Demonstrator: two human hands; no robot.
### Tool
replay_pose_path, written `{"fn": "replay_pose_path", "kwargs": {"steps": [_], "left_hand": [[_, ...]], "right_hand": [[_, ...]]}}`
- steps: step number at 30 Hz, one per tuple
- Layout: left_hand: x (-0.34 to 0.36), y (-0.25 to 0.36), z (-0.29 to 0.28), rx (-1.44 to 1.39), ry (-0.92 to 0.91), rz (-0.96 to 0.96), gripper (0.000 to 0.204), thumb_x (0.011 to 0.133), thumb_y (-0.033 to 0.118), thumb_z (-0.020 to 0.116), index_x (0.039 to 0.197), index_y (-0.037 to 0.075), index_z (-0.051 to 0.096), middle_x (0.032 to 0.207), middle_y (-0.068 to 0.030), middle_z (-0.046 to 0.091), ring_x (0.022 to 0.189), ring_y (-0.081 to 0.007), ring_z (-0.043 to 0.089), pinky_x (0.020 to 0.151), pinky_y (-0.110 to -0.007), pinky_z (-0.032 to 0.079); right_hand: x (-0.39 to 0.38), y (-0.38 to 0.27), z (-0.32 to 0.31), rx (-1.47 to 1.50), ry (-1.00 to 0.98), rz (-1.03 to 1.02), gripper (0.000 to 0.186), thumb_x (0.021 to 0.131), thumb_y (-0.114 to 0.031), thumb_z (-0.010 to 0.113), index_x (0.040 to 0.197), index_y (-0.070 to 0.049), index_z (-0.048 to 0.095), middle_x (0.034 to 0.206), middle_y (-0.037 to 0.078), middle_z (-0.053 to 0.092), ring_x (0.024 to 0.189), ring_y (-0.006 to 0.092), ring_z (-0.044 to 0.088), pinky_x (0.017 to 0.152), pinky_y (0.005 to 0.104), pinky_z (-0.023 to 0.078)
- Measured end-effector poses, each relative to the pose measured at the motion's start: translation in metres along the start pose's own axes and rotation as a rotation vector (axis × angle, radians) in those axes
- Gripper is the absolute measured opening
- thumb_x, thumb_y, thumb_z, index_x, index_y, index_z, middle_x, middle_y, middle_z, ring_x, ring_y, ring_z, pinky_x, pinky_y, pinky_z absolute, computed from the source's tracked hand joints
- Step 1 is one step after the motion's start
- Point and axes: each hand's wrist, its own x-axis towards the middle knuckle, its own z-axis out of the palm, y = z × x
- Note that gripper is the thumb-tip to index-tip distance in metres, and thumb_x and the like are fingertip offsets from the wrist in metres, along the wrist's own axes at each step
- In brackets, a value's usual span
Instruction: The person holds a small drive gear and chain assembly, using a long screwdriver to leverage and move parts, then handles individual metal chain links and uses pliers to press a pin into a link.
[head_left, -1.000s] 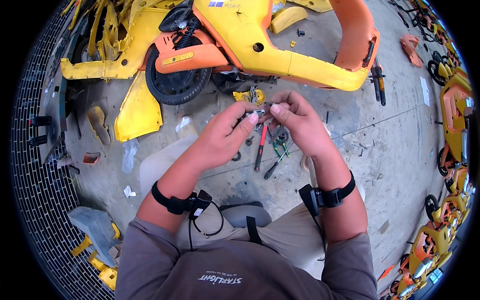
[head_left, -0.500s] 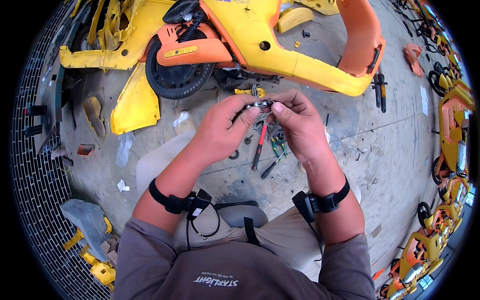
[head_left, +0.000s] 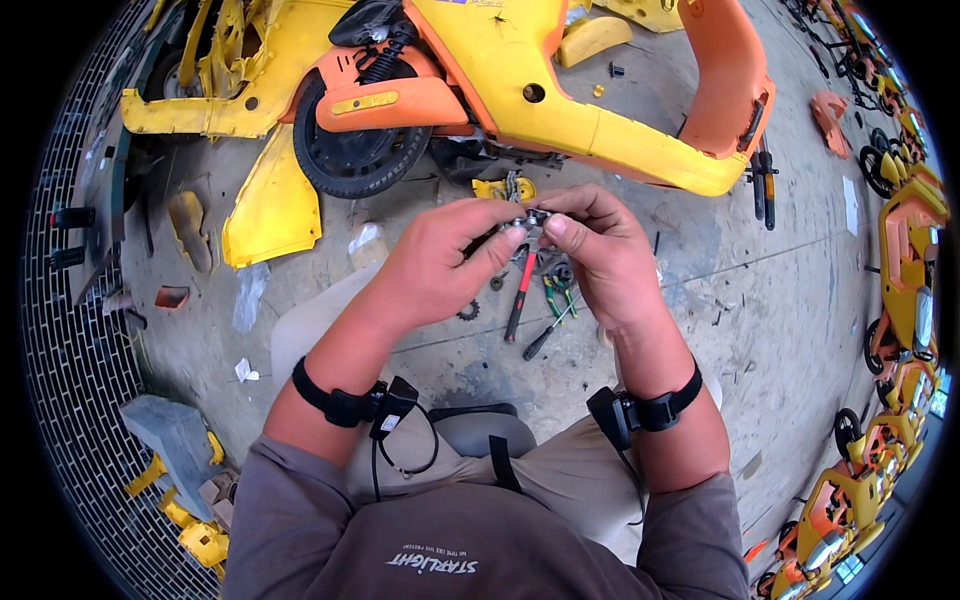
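My left hand (head_left: 435, 255) and my right hand (head_left: 605, 262) meet in front of me. Between them is a short metal chain (head_left: 534, 216), pinched at its two ends by thumb and fingers. Much of the chain is hidden behind the fingertips. On the floor below lie a red-handled tool (head_left: 519, 298), its head partly covered by my hands, a pair of green-handled pliers (head_left: 553, 297) and a dark-handled screwdriver (head_left: 538, 343). A small toothed sprocket (head_left: 468, 310) lies beneath my left hand. Just beyond my fingers rests a yellow part (head_left: 490, 189) with metal pieces on it.
A yellow and orange scooter body (head_left: 590, 125) with a black wheel (head_left: 362, 160) lies ahead on the concrete floor. Yellow panels (head_left: 272, 205) are at the left. A grey block (head_left: 170, 435) stands at lower left. Several yellow scooters (head_left: 905, 270) line the right side.
My hands have come slightly closer together. The chain between them shows less and looks bunched, where it was stretched straighter before.
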Motion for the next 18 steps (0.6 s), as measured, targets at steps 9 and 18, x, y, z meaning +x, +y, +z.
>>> {"fn": "replay_pose_path", "kwargs": {"steps": [9, 18], "left_hand": [[-0.0023, 0.0035, -0.007, 0.168, -0.072, 0.033, 0.022, 0.093, 0.017, 0.069, 0.11, 0.002, 0.07, 0.083, -0.0142, 0.066, 0.074, -0.0276, 0.065, 0.067, -0.036, 0.05], [-0.0007, 0.0065, -0.0089, 0.396, -0.063, 0.207, 0.017, 0.088, 0.016, 0.073, 0.102, 0.005, 0.071, 0.079, -0.0114, 0.064, 0.074, -0.0317, 0.063, 0.065, -0.04, 0.05]], "right_hand": [[-0.004, -0.0035, 0.0052, -0.13, 0.032, 0.031, 0.02, 0.094, -0.008, 0.071, 0.111, 0.001, 0.067, 0.106, 0.007, 0.07, 0.1, 0.0135, 0.064, 0.09, 0.0282, 0.051], [-0.0083, -0.0042, 0.0018, -0.356, 0.013, -0.086, 0.019, 0.092, -0.007, 0.073, 0.109, 0.001, 0.07, 0.101, 0.005, 0.071, 0.094, 0.012, 0.064, 0.085, 0.0267, 0.052]]}}
